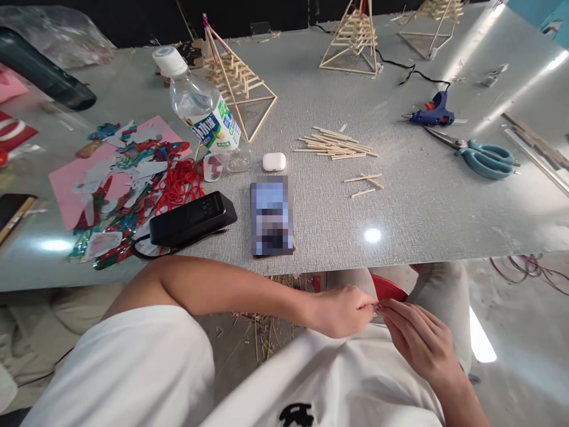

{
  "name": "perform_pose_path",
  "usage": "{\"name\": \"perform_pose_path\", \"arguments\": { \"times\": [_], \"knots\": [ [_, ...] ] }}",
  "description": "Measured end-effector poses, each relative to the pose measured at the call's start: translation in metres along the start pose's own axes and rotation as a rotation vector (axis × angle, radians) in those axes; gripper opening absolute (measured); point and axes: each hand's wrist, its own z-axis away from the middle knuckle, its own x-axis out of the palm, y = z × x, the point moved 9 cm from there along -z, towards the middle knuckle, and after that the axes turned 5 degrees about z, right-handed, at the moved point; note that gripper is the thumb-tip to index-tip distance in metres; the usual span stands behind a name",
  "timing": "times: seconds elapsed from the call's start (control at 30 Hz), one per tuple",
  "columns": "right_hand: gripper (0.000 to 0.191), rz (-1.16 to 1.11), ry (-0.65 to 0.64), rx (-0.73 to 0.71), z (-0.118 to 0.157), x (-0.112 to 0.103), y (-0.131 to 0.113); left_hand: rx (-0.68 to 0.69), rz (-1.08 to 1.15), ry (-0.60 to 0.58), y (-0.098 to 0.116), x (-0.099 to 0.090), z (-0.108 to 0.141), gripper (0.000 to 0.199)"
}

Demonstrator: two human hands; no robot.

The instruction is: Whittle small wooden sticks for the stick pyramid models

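Thin sticks [334, 144] loose on textured table [422, 196]; both hands' [342, 311] fingertips pinched together, contents unclear.

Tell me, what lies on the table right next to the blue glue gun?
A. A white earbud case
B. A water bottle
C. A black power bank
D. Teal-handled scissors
D: the teal-handled scissors lie just beside the blue glue gun at the right of the table; the other three things sit further left.

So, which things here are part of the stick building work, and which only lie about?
In the work: left hand, right hand, fingertips together below the table edge; loose sticks; stick pyramids; glue gun; scissors.

Lying about: water bottle, phone, earbud case, paper scraps.
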Motion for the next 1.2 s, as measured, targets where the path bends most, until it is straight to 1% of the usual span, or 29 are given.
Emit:
{"name": "perform_pose_path", "arguments": {
  "times": [0.1,0.2,0.3,0.4,0.53,0.7,0.8,0.9,1.07,1.2],
  "knots": [
    [0.021,0.033,-0.001,-0.002,-0.001,0.001,-0.002,0.009,0.022,0.016,0.000,-0.001,-0.001,0.027],
    [0.024,0.032,0.014,0.007,0.002,0.001,0.002,0.016,0.066,0.004,0.000,0.000,-0.002,0.028],
    [0.034,0.003,0.028,-0.019,0.009,0.000,0.004,-0.028,0.156,-0.022,-0.005,0.003,-0.003,0.030],
    [0.041,-0.012,0.024,-0.065,0.015,-0.001,0.004,-0.093,0.214,-0.023,-0.014,0.006,-0.005,0.032],
    [0.046,-0.019,0.026,-0.063,0.013,-0.002,0.004,-0.116,0.240,-0.024,-0.018,0.007,-0.007,0.031],
    [0.038,0.012,0.049,-0.064,0.010,-0.003,0.002,-0.099,0.235,-0.031,-0.015,0.006,-0.006,0.032],
    [0.030,0.022,0.024,-0.069,0.014,0.000,0.002,-0.101,0.231,-0.043,-0.015,0.006,-0.006,0.031],
    [0.027,0.066,-0.013,-0.096,0.019,0.004,0.000,-0.107,0.257,-0.044,-0.016,0.006,-0.007,0.031],
    [0.024,0.116,-0.009,-0.114,0.021,0.007,0.000,-0.148,0.304,-0.020,-0.022,0.007,-0.010,0.033],
    [0.024,0.127,0.007,-0.100,0.021,0.010,0.001,-0.216,0.378,-0.002,-0.025,0.008,-0.011,0.035]
  ]
}}
